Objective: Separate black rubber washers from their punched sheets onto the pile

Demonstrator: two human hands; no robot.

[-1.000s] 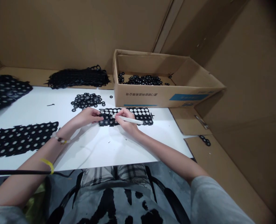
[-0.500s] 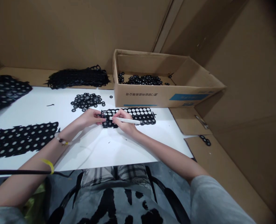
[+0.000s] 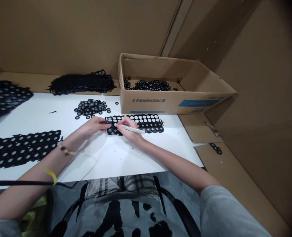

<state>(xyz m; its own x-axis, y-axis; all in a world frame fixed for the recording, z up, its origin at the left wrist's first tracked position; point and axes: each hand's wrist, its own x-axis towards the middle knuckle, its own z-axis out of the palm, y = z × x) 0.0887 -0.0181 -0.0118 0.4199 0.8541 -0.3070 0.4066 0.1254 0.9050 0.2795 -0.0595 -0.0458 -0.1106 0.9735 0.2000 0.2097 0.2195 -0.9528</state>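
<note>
A black sheet of joined rings (image 3: pixel 146 119) lies flat on the white tabletop; round holes in its far rows show white. My left hand (image 3: pixel 96 127) pinches the sheet's left end between thumb and fingers. In my right hand (image 3: pixel 130 129) is a slim white pen-like tool (image 3: pixel 133 128), gripped as for writing, its tip down at the sheet's left part near my left thumb. The tip itself is too small to make out. Just beyond my left hand sits a heap of loose black rings (image 3: pixel 91 108).
A cardboard box (image 3: pixel 151 101) holding more loose rings stands behind the sheet. Another perforated sheet (image 3: pixel 24 148) lies at left, a dark pile of sheets (image 3: pixel 81 83) at the back. A black cable (image 3: pixel 19 182) crosses the lower left. Several rings (image 3: pixel 215 148) rest on cardboard at right.
The white tool has tilted slightly and its rear end has come a little left and down. My right hand has shifted slightly; my left hand keeps its pinch on the sheet.
</note>
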